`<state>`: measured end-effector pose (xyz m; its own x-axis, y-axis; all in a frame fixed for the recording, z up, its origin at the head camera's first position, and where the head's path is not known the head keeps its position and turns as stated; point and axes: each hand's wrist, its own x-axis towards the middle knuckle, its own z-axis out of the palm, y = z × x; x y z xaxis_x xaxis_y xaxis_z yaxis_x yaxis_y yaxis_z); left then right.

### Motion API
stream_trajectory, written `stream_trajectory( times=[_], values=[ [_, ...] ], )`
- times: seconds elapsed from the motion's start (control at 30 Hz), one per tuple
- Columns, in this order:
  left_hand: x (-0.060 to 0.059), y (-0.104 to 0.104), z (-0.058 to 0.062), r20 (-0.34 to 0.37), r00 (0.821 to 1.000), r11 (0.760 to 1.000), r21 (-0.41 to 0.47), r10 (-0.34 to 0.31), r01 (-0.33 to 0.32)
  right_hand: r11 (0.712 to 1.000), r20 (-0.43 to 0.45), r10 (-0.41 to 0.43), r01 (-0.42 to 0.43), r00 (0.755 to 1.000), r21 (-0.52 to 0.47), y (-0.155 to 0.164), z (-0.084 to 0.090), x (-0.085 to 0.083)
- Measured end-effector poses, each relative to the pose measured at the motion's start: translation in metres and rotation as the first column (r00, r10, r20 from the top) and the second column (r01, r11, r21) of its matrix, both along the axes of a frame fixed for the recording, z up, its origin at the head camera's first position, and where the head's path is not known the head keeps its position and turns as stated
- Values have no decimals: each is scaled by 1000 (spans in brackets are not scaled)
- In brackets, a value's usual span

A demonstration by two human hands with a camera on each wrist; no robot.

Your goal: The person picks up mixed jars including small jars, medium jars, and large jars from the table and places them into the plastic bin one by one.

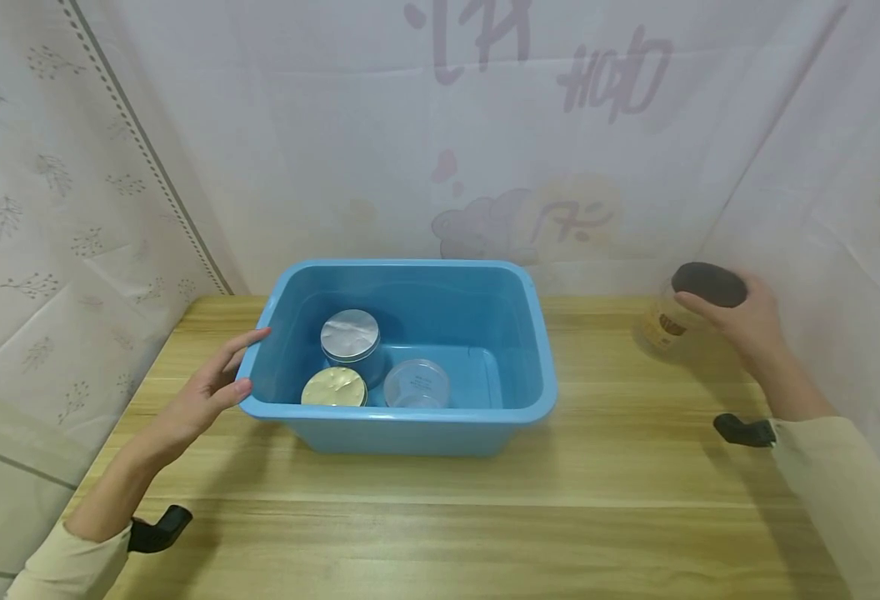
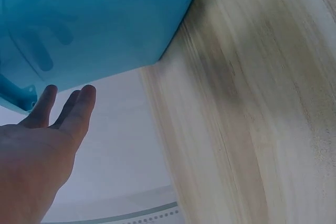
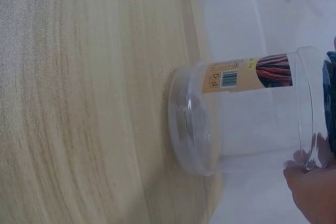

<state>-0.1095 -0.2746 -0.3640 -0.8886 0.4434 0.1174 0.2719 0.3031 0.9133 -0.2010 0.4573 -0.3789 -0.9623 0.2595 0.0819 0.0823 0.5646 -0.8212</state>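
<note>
At the right, a clear plastic jar point(image 1: 661, 323) with a black lid point(image 1: 710, 284) stands on the wooden table. My right hand point(image 1: 753, 321) grips it around the lid. A tan label point(image 3: 236, 75) with a barcode shows on the jar's side in the right wrist view. A blue plastic tub point(image 1: 410, 414) sits left of centre. My left hand point(image 1: 203, 392) rests at its left rim with fairly straight fingers. Inside the tub are a silver-topped can point(image 1: 350, 333), a gold-topped can point(image 1: 334, 388) and a clear round container point(image 1: 417, 385).
The wooden table point(image 1: 440, 533) ends at the back against a printed pale curtain point(image 1: 350, 150). Similar cloth hangs along the left and right sides. A black curved bracket sits at each wrist, such as the left bracket point(image 1: 161, 530).
</note>
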Motion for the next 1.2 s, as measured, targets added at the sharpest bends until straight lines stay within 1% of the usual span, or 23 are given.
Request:
stream_trajectory(
  times=[0.1, 0.2, 0.33, 0.53, 0.63, 1.0, 1.2],
  values=[
    [-1, -1, 0, 4, 1000, 1000, 17, -12, 12, 1000, -4, 4, -4, 1000, 4, 0, 3, 1],
    [-1, -1, 0, 10, 1000, 999, 29, -19, 18, 1000, -3, 18, -18, 1000, -14, -2, 5, 2],
    [-1, -1, 1, 15, 1000, 1000, 14, -8, 8, 999, -11, 32, -33, 999, -26, -5, 8, 2],
    [-1, -1, 0, 26, 1000, 1000, -13, 16, -15, 998, -30, 51, -52, 998, -19, -8, 10, 3],
    [-2, -1, 0, 31, 999, 1000, -14, 18, -17, 998, -28, 63, -63, 998, -19, -10, 11, 3],
    [1, 1, 4, 16, 1000, 1000, 12, 2, -2, 997, -39, 78, -78, 996, -2, -16, 17, 1],
    [1, 1, 3, 16, 1000, 1000, 13, 5, -6, 995, -67, 99, -99, 993, 7, -18, 21, -1]
  ],
)
